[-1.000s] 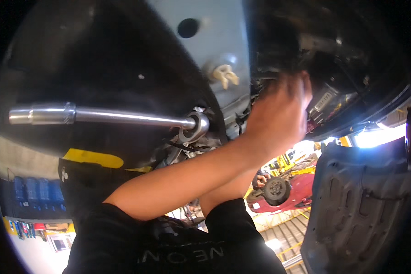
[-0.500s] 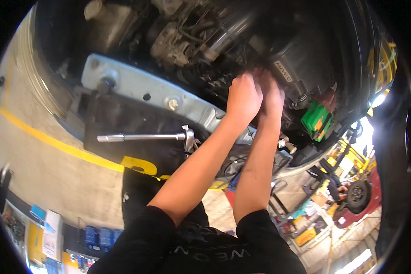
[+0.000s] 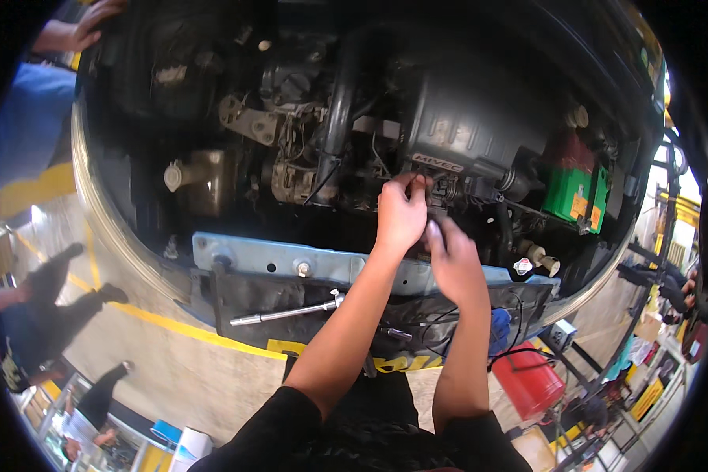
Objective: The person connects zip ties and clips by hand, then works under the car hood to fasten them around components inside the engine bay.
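Two-handed work at engine fittings (image 3: 448,189), right of frame centre, directly below the front edge of a broad black cover (image 3: 480,118). Left hand (image 3: 402,216): near centre, curled almost to a pinch, thumb and forefinger at the left end of the fittings; impossible to tell, at this size and in this shadow, whether gripping a part or only touching. Right hand (image 3: 458,256): just below and to the right, loosely half-closed, thumb and forefinger directed up into the dark gap beyond a pale blue crossbar (image 3: 338,262); hold, if any, likewise impossible to tell. Lower left of centre: chrome ratchet (image 3: 287,312) on a dark panel (image 3: 267,295) below the crossbar, apart from both hands. Right of the left forearm: short chrome piece (image 3: 396,333), possibly a socket. Right of frame: green battery (image 3: 566,189), well apart from the hands.

For sound technique, in judgement: steady with one hand, work with the fingertips of the other. Locate edges by touch where shaded. Apply light, straight force; avoid prying sideways against neighbouring parts. Keep forearms clear of the ratchet, lest dislodged.
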Demonstrator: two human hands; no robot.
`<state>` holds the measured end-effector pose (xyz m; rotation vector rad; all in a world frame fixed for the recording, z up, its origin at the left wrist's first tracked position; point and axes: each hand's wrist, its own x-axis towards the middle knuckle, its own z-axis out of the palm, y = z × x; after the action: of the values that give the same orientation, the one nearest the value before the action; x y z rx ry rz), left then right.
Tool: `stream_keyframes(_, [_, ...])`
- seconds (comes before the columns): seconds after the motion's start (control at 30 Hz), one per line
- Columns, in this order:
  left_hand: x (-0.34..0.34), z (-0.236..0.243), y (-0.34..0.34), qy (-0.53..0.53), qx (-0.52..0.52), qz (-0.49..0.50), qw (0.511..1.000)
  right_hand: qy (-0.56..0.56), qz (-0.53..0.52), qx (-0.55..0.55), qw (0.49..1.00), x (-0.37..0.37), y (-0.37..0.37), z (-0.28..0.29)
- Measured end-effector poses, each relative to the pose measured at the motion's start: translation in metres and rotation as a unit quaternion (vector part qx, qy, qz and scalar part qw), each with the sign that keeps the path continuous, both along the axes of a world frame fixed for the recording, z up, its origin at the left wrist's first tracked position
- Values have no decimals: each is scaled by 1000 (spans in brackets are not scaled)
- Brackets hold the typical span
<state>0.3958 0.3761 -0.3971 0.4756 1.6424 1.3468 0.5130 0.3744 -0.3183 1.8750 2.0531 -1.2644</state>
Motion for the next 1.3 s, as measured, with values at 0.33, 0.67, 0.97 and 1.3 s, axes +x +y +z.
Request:
stream_keyframes(0.33, [-7, 14, 4, -3, -15, -65, 998, 359, -415, -96, 831, -32, -24, -36])
stream_keyframes(0.67, [-20, 17, 10, 138, -52, -89, 985, 521, -444, -239, 689, -47, -27, -40])
stream_keyframes(0.97, [-82, 115, 26, 248, 106, -48, 962, 462, -443, -190, 745, -62, -4, -33])
stream_keyframes(1.3, [-144, 77, 235, 435, 41, -313, 843, 437, -425, -136, 781, -81, -14, -34])
